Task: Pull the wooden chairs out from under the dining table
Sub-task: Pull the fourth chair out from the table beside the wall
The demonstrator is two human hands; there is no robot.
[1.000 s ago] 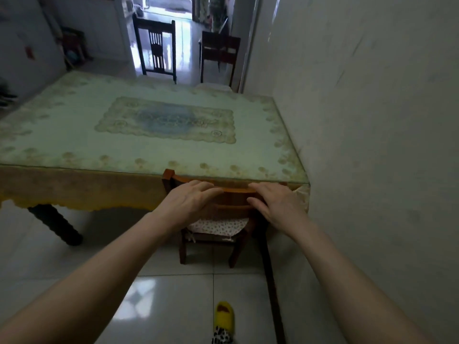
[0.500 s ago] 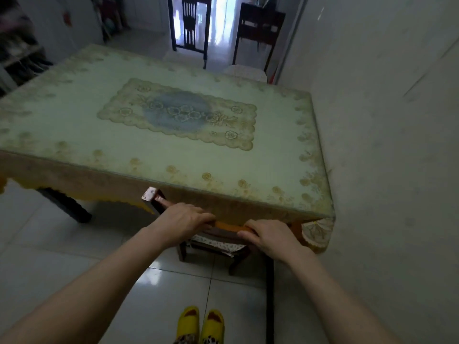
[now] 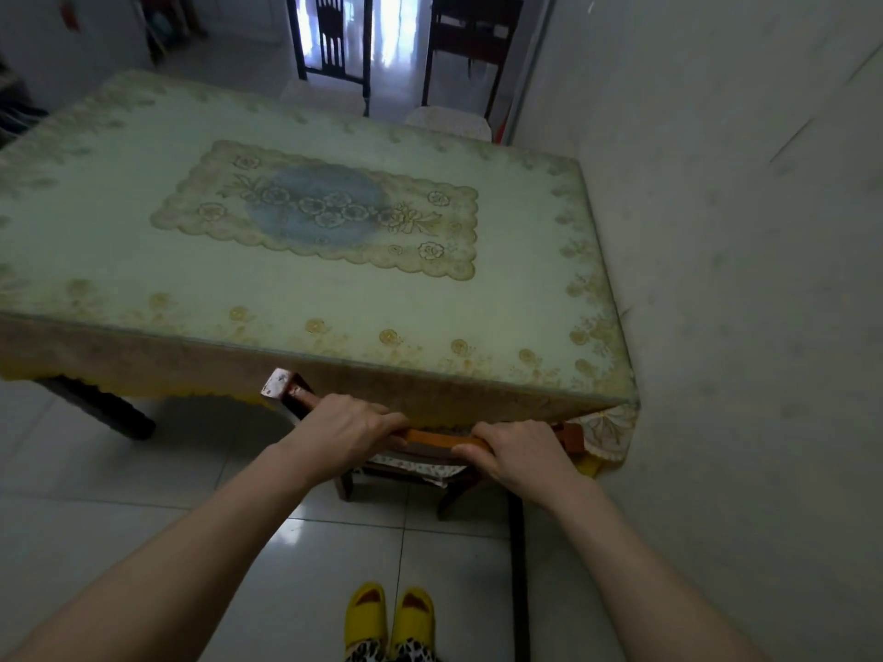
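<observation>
A wooden chair (image 3: 437, 439) is tucked under the near edge of the dining table (image 3: 143, 289), which wears a pale floral cloth. Only the chair's orange top rail, its cushioned seat and two legs show. My left hand (image 3: 341, 430) is shut on the left part of the rail. My right hand (image 3: 518, 451) is shut on the right part. Two more dark wooden chairs stand at the far side, one at the left (image 3: 332, 45) and one at the right (image 3: 470, 45), both pulled back from the table.
A white wall (image 3: 740, 279) runs along the right, close to the table and chair. A dark table leg (image 3: 102, 408) stands at the left. My feet in yellow slippers (image 3: 389, 618) rest on glossy white floor tiles behind the chair.
The view has risen and tilted down, so the table looks closer and both slippers show. My hands have closed fully around the chair rail. The chair stays under the table edge.
</observation>
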